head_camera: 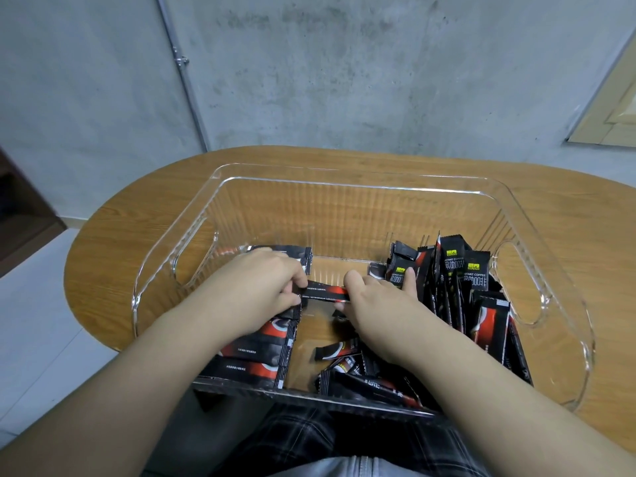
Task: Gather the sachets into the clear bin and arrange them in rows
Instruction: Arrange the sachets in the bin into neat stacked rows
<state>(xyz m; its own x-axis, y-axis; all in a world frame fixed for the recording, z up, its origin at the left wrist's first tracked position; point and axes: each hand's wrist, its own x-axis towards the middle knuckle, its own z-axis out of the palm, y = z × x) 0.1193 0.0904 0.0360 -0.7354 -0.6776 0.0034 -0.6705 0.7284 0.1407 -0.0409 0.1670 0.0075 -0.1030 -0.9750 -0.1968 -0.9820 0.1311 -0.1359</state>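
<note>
Clear bin (344,187) on table (113,235); sachets inside: flat row (261,352) at 9 o'clock, upright pile (468,280) at 3, loose ones (347,370) at 6.

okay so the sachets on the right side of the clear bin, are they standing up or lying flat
Mostly standing, tilted. The right-side sachets lean on end against each other by the bin's right wall.

Both forearms (144,356) are bare (no sleeves), above dark plaid shorts (309,438) and a grey zipped garment (364,468).

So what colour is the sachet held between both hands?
Black sachet with a red swoosh and white print, in the head view.
</note>
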